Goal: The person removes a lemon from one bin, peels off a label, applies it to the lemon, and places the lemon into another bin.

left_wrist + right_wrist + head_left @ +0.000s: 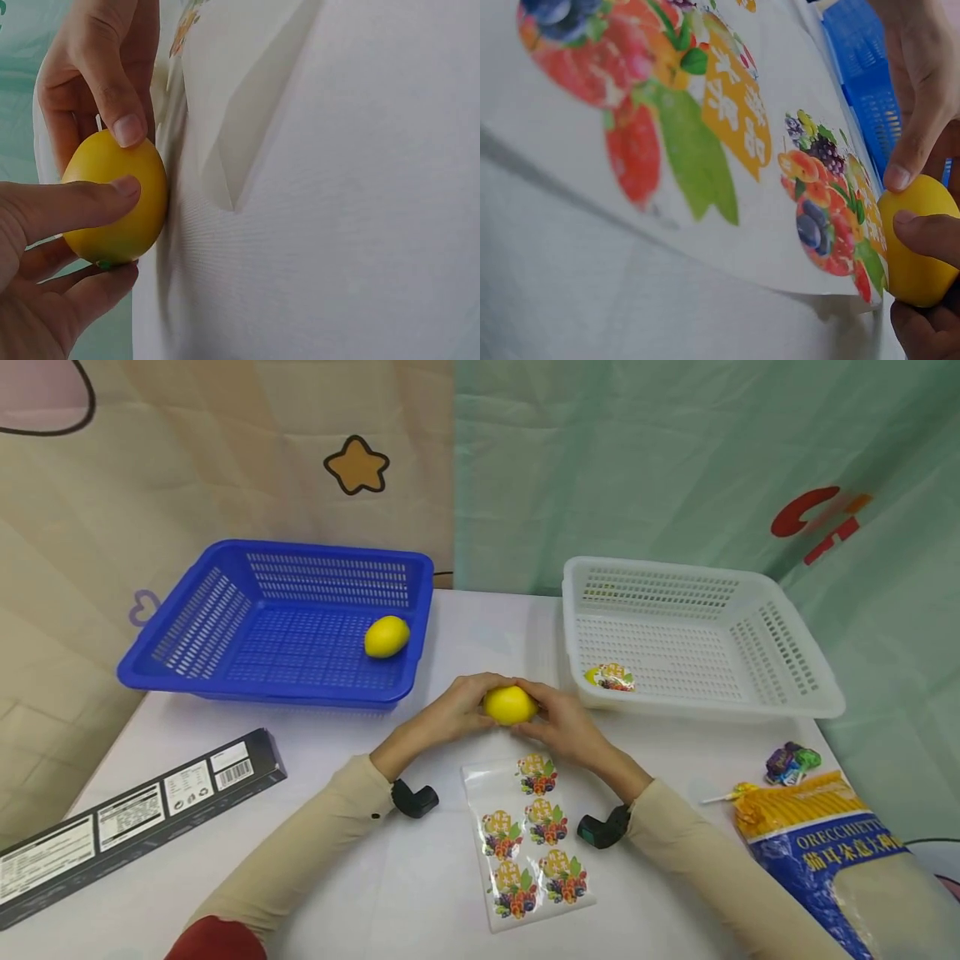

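A yellow lemon [510, 705] is held between both hands above the far end of a sticker sheet. My left hand [459, 708] grips it from the left, and my right hand [567, 723] from the right. In the left wrist view both thumbs lie on the lemon [90, 161], with fingers behind and under it. A small green patch [105, 264] shows at its lower edge there; the rest of that side is hidden. The white sheet [489, 783] below carries several fruit-print stickers [546, 821]. Its near corner curls up in the right wrist view.
A blue basket [322, 693] at back left holds another lemon [386, 637]. The white basket [780, 702] at back right contains a stickered lemon [609, 677]. A long black box [187, 789] lies left; wrapped candies [791, 763] and an orecchiette bag [817, 843] lie right.
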`<state>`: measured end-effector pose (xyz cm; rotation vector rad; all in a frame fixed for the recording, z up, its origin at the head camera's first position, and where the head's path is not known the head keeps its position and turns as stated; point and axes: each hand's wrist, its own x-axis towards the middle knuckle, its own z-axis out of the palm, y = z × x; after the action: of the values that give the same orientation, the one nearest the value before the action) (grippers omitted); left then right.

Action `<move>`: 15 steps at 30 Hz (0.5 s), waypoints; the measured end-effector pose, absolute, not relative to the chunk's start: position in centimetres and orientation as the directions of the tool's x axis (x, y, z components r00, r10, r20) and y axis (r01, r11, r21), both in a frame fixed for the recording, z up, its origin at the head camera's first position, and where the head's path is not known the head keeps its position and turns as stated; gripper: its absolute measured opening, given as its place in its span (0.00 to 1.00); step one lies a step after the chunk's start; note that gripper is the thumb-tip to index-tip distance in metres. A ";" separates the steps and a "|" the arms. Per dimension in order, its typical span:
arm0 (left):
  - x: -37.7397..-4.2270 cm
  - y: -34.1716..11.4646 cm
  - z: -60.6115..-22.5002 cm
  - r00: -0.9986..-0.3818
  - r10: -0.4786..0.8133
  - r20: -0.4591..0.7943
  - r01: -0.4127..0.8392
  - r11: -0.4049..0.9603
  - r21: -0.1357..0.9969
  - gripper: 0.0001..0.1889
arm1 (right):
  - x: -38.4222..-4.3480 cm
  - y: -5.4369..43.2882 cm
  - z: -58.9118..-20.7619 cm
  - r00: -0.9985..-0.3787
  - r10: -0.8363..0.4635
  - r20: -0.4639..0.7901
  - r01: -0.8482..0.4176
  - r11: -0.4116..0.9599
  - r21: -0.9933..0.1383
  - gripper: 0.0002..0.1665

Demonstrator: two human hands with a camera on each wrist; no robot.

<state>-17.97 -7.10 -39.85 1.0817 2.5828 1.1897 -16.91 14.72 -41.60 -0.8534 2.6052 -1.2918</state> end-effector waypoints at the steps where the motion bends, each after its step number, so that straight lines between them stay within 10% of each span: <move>1: -18.0 -7.1 -40.0 -0.747 0.637 0.193 0.562 0.447 0.696 0.31 | -16.9 14.7 -41.7 -0.838 -0.528 0.138 -0.432 0.487 -0.759 0.40; 15: -17.9 -7.2 -40.4 -0.762 0.630 0.149 0.533 0.480 0.697 0.36 | -13.7 17.9 -41.4 -0.893 -0.447 0.053 -0.326 0.561 -0.761 0.48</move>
<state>-17.90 -7.24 -40.36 1.0242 2.5908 1.1505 -13.69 17.90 -41.37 -0.6591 2.6442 -1.2432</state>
